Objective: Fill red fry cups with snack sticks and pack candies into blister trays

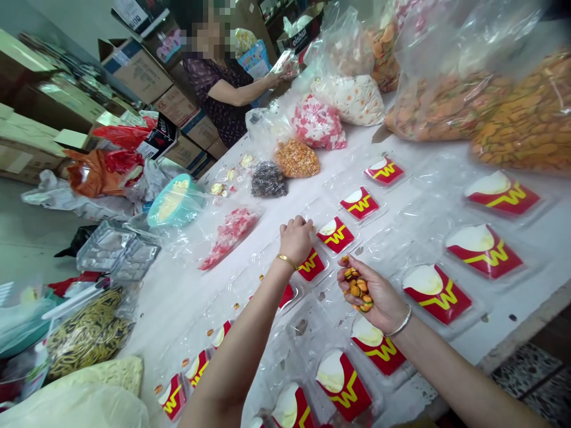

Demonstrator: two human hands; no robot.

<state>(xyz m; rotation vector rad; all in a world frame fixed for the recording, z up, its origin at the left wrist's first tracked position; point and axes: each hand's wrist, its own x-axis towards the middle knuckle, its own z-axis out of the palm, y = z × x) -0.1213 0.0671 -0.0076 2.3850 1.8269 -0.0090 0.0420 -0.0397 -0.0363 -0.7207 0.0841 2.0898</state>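
My right hand (377, 294), with a silver bangle at its wrist, is cupped around several miniature toy burgers (359, 289), orange with dark and green layers. My left hand (295, 241), wearing a gold bangle, is over a clear plastic tray on the table, its fingers curled downward. Whatever its fingertips hold is hidden. Just below it a red fries-box piece with a yellow W (312, 266) shows partly behind the wrist. More such red pieces (336, 236) lie in clear trays in rows on both sides of my hands. Small burgers sit in some trays at the lower left.
Large bags of orange pieces (526, 113) stand at the back right. Smaller bags of pink-and-white pieces (319, 122), orange pieces (298, 157) and dark pieces (268, 179) are mid-table. A turquoise bowl (172, 202) is at the left edge. Across the table, a person (223, 89) handles a shiny packet.
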